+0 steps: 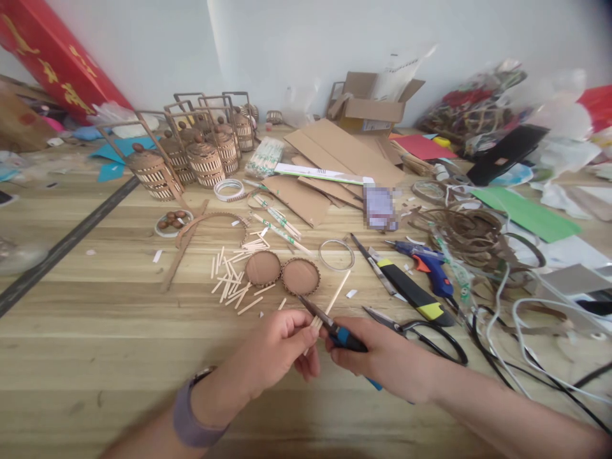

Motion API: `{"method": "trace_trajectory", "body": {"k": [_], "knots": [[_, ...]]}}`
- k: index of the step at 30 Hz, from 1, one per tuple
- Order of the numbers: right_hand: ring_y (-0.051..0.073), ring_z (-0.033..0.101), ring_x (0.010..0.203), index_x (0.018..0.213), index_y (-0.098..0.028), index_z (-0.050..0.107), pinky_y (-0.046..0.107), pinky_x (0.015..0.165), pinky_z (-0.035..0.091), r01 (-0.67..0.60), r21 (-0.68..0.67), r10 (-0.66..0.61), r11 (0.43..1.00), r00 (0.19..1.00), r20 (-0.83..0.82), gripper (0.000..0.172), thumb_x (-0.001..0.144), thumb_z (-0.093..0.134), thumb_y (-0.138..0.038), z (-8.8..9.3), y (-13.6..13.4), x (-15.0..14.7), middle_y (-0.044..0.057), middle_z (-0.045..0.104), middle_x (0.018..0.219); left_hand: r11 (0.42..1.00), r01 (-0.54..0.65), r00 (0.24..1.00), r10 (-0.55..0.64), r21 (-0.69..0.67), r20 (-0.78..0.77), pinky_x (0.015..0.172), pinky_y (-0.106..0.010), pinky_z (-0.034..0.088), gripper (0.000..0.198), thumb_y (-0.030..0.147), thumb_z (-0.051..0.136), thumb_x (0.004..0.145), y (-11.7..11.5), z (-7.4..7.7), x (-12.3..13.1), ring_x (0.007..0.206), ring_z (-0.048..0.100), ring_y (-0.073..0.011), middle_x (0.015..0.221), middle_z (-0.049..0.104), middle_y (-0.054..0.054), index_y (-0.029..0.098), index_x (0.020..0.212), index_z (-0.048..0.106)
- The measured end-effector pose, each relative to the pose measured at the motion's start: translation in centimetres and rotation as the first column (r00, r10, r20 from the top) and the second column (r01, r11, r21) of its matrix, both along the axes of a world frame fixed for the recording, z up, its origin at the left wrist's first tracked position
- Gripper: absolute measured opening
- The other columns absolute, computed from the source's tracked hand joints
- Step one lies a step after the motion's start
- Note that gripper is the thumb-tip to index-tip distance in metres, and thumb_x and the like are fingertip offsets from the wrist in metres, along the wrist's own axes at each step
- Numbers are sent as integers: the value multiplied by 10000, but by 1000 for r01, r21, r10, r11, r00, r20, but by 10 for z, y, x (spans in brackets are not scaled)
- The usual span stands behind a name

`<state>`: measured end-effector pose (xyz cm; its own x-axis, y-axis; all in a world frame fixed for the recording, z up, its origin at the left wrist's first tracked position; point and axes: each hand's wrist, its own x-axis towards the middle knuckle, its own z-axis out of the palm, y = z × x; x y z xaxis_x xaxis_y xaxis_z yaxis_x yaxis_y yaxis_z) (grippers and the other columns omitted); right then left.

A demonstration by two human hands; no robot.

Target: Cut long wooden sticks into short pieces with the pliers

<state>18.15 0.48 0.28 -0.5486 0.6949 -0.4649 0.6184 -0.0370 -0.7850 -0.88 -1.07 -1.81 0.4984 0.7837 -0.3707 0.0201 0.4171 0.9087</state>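
My left hand [287, 344] pinches thin wooden sticks between thumb and fingers, and one long stick [340, 291] points up to the right. My right hand [382, 360] is wrapped round pliers [350, 339] with black-and-blue handles. Their dark jaws lie across the sticks beside my left fingertips; whether they bite on the wood I cannot tell. Just beyond the jaws lie two round cardboard discs with corrugated rims, a left disc [262, 268] and a right disc [301, 276]. Short cut sticks [230, 285] are scattered left of them.
Scissors [415, 331], a utility knife [414, 290] and a blue glue gun [433, 268] lie to the right, near loose cables [502, 319]. Several lantern-like stick baskets [205, 162] stand at back left. Cardboard sheets [342, 153] and a box [373, 105] are behind.
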Motion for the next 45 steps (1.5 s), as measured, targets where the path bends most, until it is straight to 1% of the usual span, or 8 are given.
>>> {"method": "trace_trajectory", "body": {"k": [7, 11, 14, 17, 19, 29, 35, 45], "knots": [[179, 553, 842, 938, -201, 595, 278, 759, 447, -63, 40, 66, 997, 996, -67, 169, 856, 515, -325, 13, 12, 7, 14, 611, 890, 986, -124, 992, 126, 115, -9, 569, -231, 431, 392, 549, 539, 856, 6, 5, -8, 533, 525, -115, 563, 575, 23, 163, 789, 565], [180, 565, 735, 850, -202, 566, 294, 678, 449, -87, 248, 61, 965, 992, 111, 136, 892, 492, -309, 16, 14, 16, 14, 611, 789, 943, -258, 951, 286, 212, -116, 536, -217, 397, 327, 490, 487, 900, 12, 8, -17, 536, 507, -118, 587, 572, 38, 175, 883, 572], [188, 575, 709, 844, -216, 516, 309, 649, 458, 16, 548, -74, 837, 994, 83, 112, 925, 451, -257, 12, 12, 16, 25, 601, 775, 935, -164, 907, 268, 315, -325, 530, -229, 384, 315, 458, 416, 937, 12, 5, -18, 540, 511, -131, 628, 602, 24, 191, 877, 572], [233, 595, 1043, 1011, -210, 517, 351, 836, 491, 97, 786, -56, 610, 995, -80, 108, 920, 467, -179, 4, 11, 9, 119, 601, 1121, 909, -7, 822, 243, 416, -516, 561, -251, 383, 315, 373, 365, 960, 9, 2, -14, 563, 536, -149, 638, 612, 8, 204, 772, 552], [251, 529, 1211, 1105, -209, 503, 361, 908, 486, 83, 839, -21, 537, 996, -86, 191, 921, 480, -164, -3, 12, 3, 150, 513, 1328, 873, 79, 768, 254, 481, -588, 593, -266, 391, 310, 300, 361, 958, 6, 2, -10, 596, 568, -165, 649, 622, -6, 205, 721, 537], [235, 635, 715, 994, -190, 526, 313, 580, 488, -37, 895, -209, 444, 967, 144, 102, 930, 520, -269, -32, 8, -10, 71, 631, 872, 745, 413, 478, 313, 524, -821, 662, -357, 479, 296, 164, 367, 965, -4, -11, 1, 792, 694, -284, 896, 732, -107, 191, 1110, 624], [230, 615, 656, 906, -195, 510, 301, 542, 447, -34, 915, -270, 401, 950, 154, 101, 932, 497, -291, -32, 5, -13, 54, 610, 804, 802, 485, 322, 206, 348, -924, 677, -382, 532, 357, 112, 355, 965, -4, 5, 8, 811, 713, -295, 933, 739, -115, 193, 1194, 617], [227, 613, 632, 876, -202, 501, 294, 520, 396, -60, 908, -302, 415, 932, 200, 77, 872, 564, -246, -32, 1, -16, 43, 617, 788, 826, 511, 231, 134, 237, -964, 731, -407, 565, 375, 74, 333, 960, -10, 24, 17, 857, 716, -291, 989, 735, -121, 177, 1183, 617]]}}
